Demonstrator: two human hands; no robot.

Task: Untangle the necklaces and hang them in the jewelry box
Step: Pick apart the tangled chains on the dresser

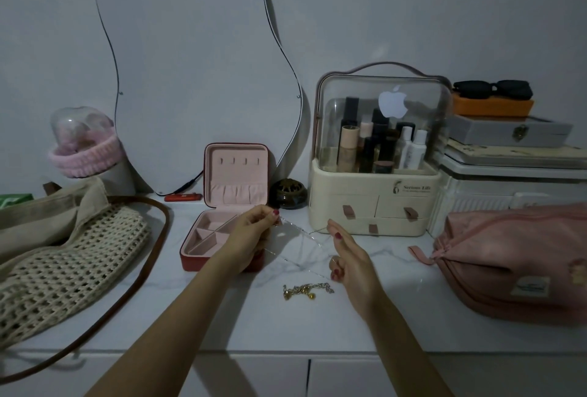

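head | left hand [251,237] fingers pinch thin chain [298,231] | right hand [347,253] pinches it, other fingers straight

- jewelry box [222,231]: red outside, pink lining, lid propped open upright, hooks bare
- thin silver necklace [298,237]: stretched in the air just right of the box
- gold necklace [306,290]: bunched up on the counter, in front and right of the box

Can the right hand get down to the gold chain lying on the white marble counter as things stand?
Probably yes, but not freely. The gold chain lies in the open just below the right hand, with nothing between them. That hand, though, is pinching a thin silver necklace stretched across to the left hand.
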